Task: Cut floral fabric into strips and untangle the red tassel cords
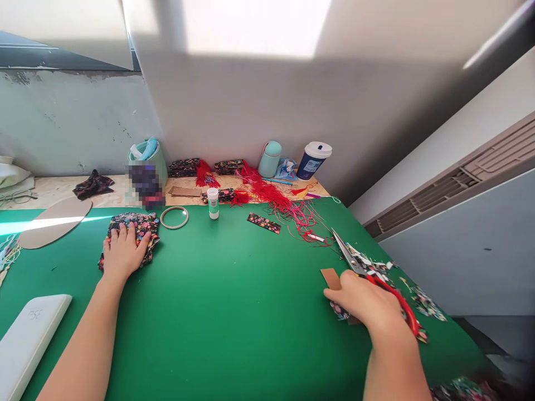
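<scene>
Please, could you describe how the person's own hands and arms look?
The left hand and the right hand wear no gloves. No sleeve, watch or bracelet shows on either side. The left has no visible ring; on the right, I cannot tell.

The left hand [125, 248] and right hand [361, 295] are both bare, as are the 2 wrists and 2 forearms, the left forearm [86, 340] and the right forearm [395, 362]. The left hand shows 4 slender, rounded fingers and 1 shorter thumb [144, 243]. Its nails look short, though they are too small to judge well. Both forearms are smooth and widen away from the wrists.
</scene>
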The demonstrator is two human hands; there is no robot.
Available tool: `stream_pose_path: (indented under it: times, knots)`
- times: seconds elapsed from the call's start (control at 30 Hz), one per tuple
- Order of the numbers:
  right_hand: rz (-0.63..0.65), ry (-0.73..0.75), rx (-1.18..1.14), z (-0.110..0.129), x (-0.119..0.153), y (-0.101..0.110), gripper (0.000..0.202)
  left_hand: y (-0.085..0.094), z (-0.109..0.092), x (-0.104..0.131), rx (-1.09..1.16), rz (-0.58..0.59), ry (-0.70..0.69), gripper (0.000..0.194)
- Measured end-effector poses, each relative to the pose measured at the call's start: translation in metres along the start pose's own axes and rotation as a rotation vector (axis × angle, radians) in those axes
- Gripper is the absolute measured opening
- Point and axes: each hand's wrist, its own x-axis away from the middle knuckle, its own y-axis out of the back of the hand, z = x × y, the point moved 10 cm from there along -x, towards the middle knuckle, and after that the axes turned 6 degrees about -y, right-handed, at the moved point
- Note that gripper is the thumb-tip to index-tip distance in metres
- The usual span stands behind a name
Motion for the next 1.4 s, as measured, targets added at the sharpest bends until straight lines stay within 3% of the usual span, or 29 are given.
stream_pose_path:
  times: [0.23, 0.37, 0.57, 0.67, 0.8, 0.9, 0.97, 1.03, 1.1, 1.2, 1.33, 1.4]
  knots:
    - [-0.034, 0.020, -0.049, 0.000, -0.009, -0.003, 0.016, 0.001, 0.000, 0.001, 0.025, 0.005, 0.015, 0.080]
    - [-0.130, 0.155, -0.016, 0.024, -0.005, 0.003, 0.018, 0.004, -0.001, 0.002, 0.026, -0.017, 0.013, 0.078]
    - [-0.222, 0.368, 0.024, 0.083, 0.023, 0.002, 0.020, 0.011, -0.008, 0.007, 0.009, -0.050, 0.017, 0.075]
    - [-0.187, 0.570, 0.056, 0.111, 0.044, 0.001, 0.016, 0.013, -0.013, 0.009, 0.003, -0.061, 0.009, 0.070]
    - [-0.169, 0.760, -0.003, 0.150, 0.079, 0.012, 0.027, 0.010, -0.012, 0.008, 0.032, -0.046, 0.016, 0.069]
    - [-0.101, 0.956, -0.122, 0.210, 0.129, 0.006, 0.034, 0.009, -0.011, 0.007, 0.043, -0.055, 0.006, 0.070]
    - [-0.040, 1.050, -0.055, 0.254, 0.159, -0.014, 0.033, 0.009, -0.010, 0.007, 0.048, -0.060, 0.005, 0.070]
    - [0.001, 1.041, 0.004, 0.285, 0.171, -0.031, 0.030, 0.010, -0.010, 0.008, 0.047, -0.063, 0.006, 0.069]
    - [-0.030, 0.976, -0.014, 0.295, 0.162, -0.031, 0.031, 0.010, -0.010, 0.008, 0.042, -0.060, 0.008, 0.067]
    - [-0.098, 0.776, -0.045, 0.261, 0.112, -0.014, 0.032, 0.011, -0.010, 0.008, 0.033, -0.058, 0.012, 0.066]
    - [-0.183, 0.382, -0.059, 0.146, 0.030, 0.016, 0.042, 0.011, -0.010, 0.007, 0.031, -0.061, 0.012, 0.066]
    - [-0.213, 0.210, -0.041, 0.088, 0.006, 0.027, 0.044, 0.011, -0.011, 0.008, 0.031, -0.060, 0.008, 0.066]
